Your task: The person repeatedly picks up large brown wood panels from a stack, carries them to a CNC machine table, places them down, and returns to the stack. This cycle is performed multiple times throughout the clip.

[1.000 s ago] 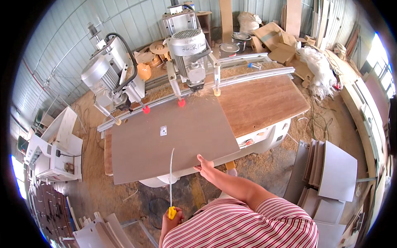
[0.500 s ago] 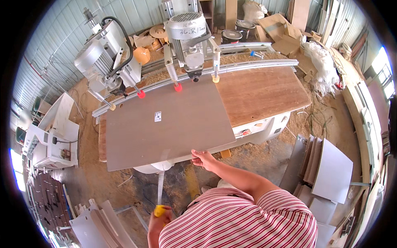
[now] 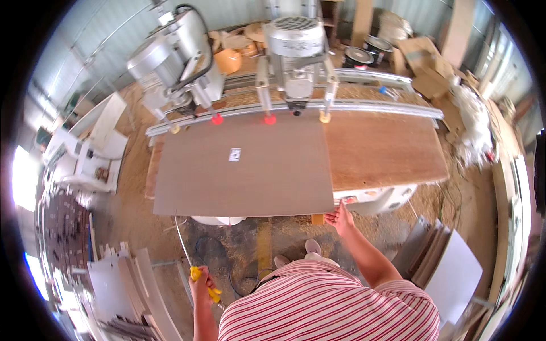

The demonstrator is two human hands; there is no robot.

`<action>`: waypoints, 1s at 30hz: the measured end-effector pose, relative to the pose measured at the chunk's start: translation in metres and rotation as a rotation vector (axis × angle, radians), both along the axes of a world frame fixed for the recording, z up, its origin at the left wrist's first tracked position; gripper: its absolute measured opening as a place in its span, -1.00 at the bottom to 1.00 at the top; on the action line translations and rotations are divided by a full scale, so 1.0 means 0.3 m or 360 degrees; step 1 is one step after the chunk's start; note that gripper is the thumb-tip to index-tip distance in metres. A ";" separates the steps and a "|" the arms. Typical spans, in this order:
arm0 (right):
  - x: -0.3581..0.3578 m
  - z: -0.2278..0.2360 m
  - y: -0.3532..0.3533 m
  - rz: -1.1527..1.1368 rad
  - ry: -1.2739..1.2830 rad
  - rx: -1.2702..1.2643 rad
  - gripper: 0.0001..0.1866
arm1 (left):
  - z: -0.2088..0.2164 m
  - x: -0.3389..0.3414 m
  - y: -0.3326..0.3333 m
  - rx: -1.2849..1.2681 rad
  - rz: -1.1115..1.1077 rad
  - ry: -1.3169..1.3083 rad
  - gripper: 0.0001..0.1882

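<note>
A grey-brown panel [image 3: 244, 176] with a small white label lies on the wooden machine table [image 3: 381, 149], its far edge beside the metal rail. At its near right corner is my right hand [image 3: 339, 219], fingers bent against the edge; part of the grip is hidden. My left hand [image 3: 201, 284] is wrapped round a yellow air blow gun [image 3: 196, 273]. The gun's long thin nozzle slants up to the panel's near left edge. Whether the tip touches the panel, I cannot tell.
Two grey drilling motors [image 3: 294, 42] stand over the rail, with red and cream press pads below. Leaning boards [image 3: 455, 275] are at the right, more boards [image 3: 122, 290] at the lower left. Sawdust and a dark hose [image 3: 230, 267] lie on the floor. Plastic wrap [image 3: 475, 122] sits far right.
My right hand has moved right along the near edge to the panel's corner. The blow gun's nozzle has swung left to the panel's left end. The whole view has shifted.
</note>
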State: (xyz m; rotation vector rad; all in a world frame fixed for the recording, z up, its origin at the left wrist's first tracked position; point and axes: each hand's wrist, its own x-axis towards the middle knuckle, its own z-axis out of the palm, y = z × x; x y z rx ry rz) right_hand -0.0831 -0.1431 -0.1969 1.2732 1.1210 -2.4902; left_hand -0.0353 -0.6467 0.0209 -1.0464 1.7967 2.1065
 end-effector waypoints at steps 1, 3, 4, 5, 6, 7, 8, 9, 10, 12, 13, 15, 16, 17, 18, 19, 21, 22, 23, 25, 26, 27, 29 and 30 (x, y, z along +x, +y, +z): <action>-0.031 0.037 0.001 0.0071 0.0060 0.0006 -0.36 | -0.021 -0.011 0.007 -0.0017 0.0053 0.0055 -0.95; -0.093 0.148 -0.015 0.0204 0.0137 0.0091 -0.36 | -0.108 -0.059 0.027 -0.0085 0.0113 0.0243 -0.95; -0.125 0.196 -0.024 0.0276 0.0147 0.0131 -0.40 | -0.153 -0.092 0.034 -0.0084 0.0174 0.0282 -0.95; -0.146 0.242 -0.031 0.0366 0.0155 0.0219 -0.43 | -0.197 -0.137 0.045 -0.0086 0.0217 0.0321 -0.95; -0.162 0.281 -0.041 0.0461 0.0171 0.0313 -0.45 | -0.261 -0.172 0.047 0.0058 0.0353 0.0311 -0.94; -0.176 0.297 -0.043 0.0540 0.0189 0.0413 -0.46 | -0.319 -0.215 0.051 0.0114 0.0440 0.0247 -0.92; -0.185 0.288 -0.044 0.0492 0.0199 0.0401 -0.46 | -0.370 -0.251 0.073 0.0218 0.0540 0.0324 -0.92; -0.183 0.274 -0.044 0.0451 0.0209 0.0388 -0.46 | -0.417 -0.283 0.092 0.0288 0.0612 0.0391 -0.92; -0.173 0.254 -0.040 0.0426 0.0218 0.0373 -0.45 | -0.467 -0.296 0.093 0.0376 0.0558 0.0544 -0.90; -0.108 0.204 -0.001 0.0632 0.0231 0.0304 -0.44 | -0.538 -0.321 0.121 0.0395 0.0642 0.0631 -0.88; -0.054 0.197 0.025 0.0590 0.0255 0.0295 -0.44 | -0.503 -0.356 0.192 0.0363 0.0760 0.0538 -0.88; 0.074 0.317 0.048 0.0747 0.0271 0.0347 -0.51 | -0.524 -0.354 0.208 0.0386 0.0814 0.0562 -0.88; 0.138 0.334 0.084 0.0804 0.0241 0.0286 -0.49 | -0.560 -0.320 0.194 0.0422 0.0876 0.0618 -0.87; 0.197 0.350 0.121 0.0871 0.0208 0.0227 -0.46 | -0.602 -0.289 0.171 0.0453 0.0926 0.0673 -0.87; 0.222 0.287 0.278 0.1938 0.0033 0.1018 -0.56 | -0.582 -0.306 0.195 0.0491 0.1149 0.0464 -0.88; 0.212 0.200 0.389 0.2008 -0.0133 0.1059 -0.56 | -0.559 -0.271 0.198 0.0562 0.1178 0.0416 -0.87; 0.134 0.320 0.323 0.1292 -0.0144 0.0854 -0.56 | -0.487 -0.298 0.270 0.0687 0.1030 0.0305 -0.85; 0.069 0.347 0.303 0.1186 -0.0104 0.0834 -0.56 | -0.499 -0.228 0.272 0.0700 0.1015 0.0253 -0.84; 0.021 0.371 0.286 0.1102 -0.0065 0.0836 -0.56 | -0.508 -0.162 0.282 0.0718 0.0988 0.0194 -0.83; -0.057 0.408 0.253 0.1035 0.0013 0.0888 -0.56 | -0.454 -0.017 0.343 0.0589 0.1051 0.0039 -0.82; -0.071 0.418 0.247 0.0986 0.0047 0.0901 -0.56 | -0.420 0.030 0.368 0.0547 0.0996 0.0018 -0.82; -0.091 0.428 0.240 0.0943 0.0080 0.0910 -0.56 | -0.386 0.058 0.380 0.0503 0.0947 0.0017 -0.82; -0.112 0.445 0.218 0.0921 0.0106 0.0919 -0.56 | -0.344 0.150 0.381 0.0490 0.0983 0.0062 -0.81; -0.128 0.454 0.199 0.0905 0.0128 0.0925 -0.56 | -0.328 0.172 0.366 0.0524 0.1016 0.0153 -0.81</action>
